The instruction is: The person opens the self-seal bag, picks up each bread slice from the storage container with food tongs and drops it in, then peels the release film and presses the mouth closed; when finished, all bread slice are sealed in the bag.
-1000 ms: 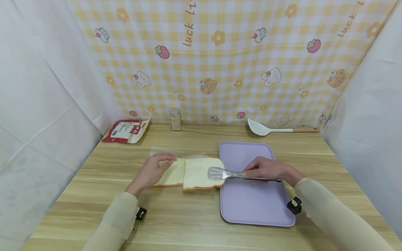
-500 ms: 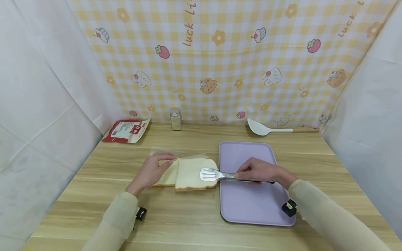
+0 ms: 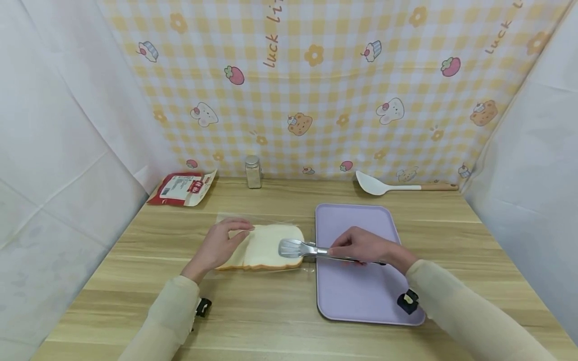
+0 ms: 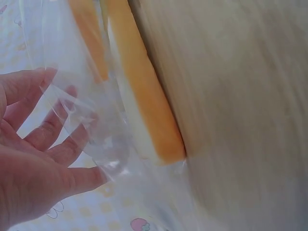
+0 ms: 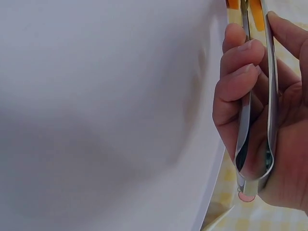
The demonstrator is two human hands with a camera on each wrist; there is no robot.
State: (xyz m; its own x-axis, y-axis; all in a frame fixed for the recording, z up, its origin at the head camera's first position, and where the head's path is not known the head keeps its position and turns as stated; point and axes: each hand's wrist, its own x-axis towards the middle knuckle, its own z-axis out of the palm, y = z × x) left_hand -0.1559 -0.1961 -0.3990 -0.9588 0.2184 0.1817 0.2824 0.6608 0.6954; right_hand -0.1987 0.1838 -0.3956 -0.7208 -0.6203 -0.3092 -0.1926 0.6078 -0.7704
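With the left hand [image 3: 221, 245], fingers parted, touching the clear bag [image 4: 127, 190] around the bread [image 3: 264, 248]. With the right hand [image 3: 360, 244], gripping metal tongs [image 3: 312, 249], slotted blade over the bread's right end. Resting in two slices, one partly over the other, on the wooden table [image 3: 262, 321], just left of a purple tray [image 3: 361, 301]. Set along the back: red packet [image 3: 181, 190], small jar [image 3: 253, 173], white spoon [image 3: 375, 185].

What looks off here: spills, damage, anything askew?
Nothing looks spilled or damaged. Slightly askew: the right bread slice, by the tongs, appears to overlap the left slice, so the two look unevenly stacked rather than squared up. The hidden overlap can't be checked.
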